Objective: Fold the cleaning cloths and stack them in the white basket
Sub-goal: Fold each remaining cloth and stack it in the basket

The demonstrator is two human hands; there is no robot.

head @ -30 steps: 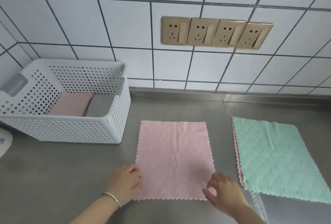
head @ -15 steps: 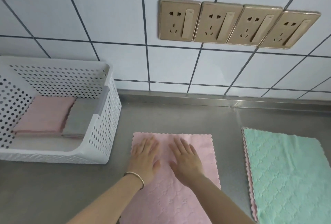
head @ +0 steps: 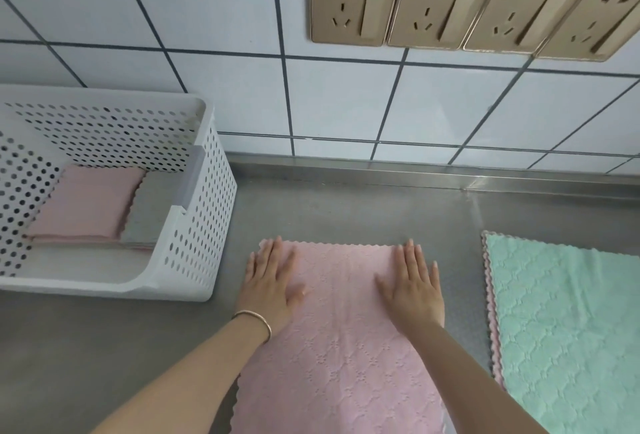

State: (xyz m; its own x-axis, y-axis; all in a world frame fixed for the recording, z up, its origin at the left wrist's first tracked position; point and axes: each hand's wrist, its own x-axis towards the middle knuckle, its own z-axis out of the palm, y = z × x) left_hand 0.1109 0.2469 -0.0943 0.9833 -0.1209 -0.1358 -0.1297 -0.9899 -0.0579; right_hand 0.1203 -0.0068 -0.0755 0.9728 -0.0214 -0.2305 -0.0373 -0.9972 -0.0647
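Observation:
A pink cleaning cloth [head: 341,336] lies flat on the steel counter in front of me. My left hand [head: 272,283] presses its far left corner with straight fingers. My right hand [head: 414,286] presses its far right corner the same way, palm down. The white perforated basket [head: 194,253] stands at the left; inside lie a folded pink cloth [head: 88,206] and a folded grey cloth [head: 150,211] side by side. At the right, a green cloth [head: 568,326] lies on top of a small pile with a pink edge showing beneath.
The steel counter [head: 346,211] runs back to a tiled wall with a raised metal lip. A row of gold wall sockets [head: 446,0] sits above. Bare counter separates the basket, the pink cloth and the green pile.
My hands went from the near corners up to the middle of the cloth, then slid apart to its far corners. The camera has moved closer to the counter.

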